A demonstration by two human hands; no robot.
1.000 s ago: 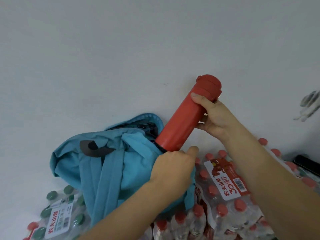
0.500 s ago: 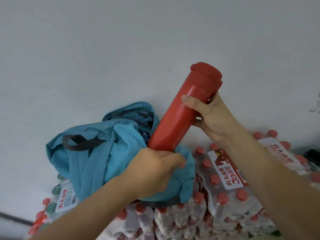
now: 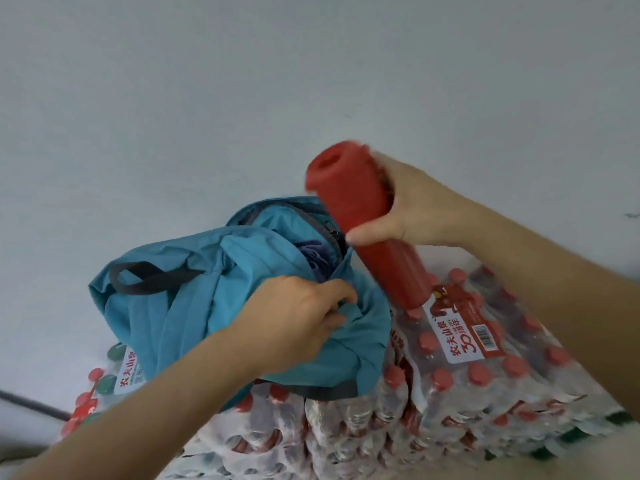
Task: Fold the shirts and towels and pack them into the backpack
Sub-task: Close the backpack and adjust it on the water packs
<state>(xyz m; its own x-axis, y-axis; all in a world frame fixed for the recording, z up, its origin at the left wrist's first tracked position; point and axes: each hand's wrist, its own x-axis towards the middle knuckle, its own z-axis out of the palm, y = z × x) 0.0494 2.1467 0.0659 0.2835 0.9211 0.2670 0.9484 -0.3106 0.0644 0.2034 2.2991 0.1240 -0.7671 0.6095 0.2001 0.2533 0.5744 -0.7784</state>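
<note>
A teal backpack (image 3: 173,306) with a dark carry loop lies on stacked packs of water bottles, its zip opening facing up. Purple-blue cloth (image 3: 313,252) shows inside the opening. My left hand (image 3: 294,320) pinches the backpack fabric at the near rim of the opening. My right hand (image 3: 412,209) grips a red flask (image 3: 360,216) around its middle. The flask is blurred and tilted, one end up toward the wall and the other end low over the bottle packs, right of the opening and outside the bag.
Shrink-wrapped packs of red-capped water bottles (image 3: 467,375) fill the lower right and front. Green-capped bottles (image 3: 114,355) sit at the left under the backpack. A plain white wall (image 3: 242,98) rises right behind. A dark cable (image 3: 31,405) runs at the lower left.
The red flask has come out of the backpack opening and swung, its top now tipped the other way. My left hand shifted from the flask's base to the fabric rim.
</note>
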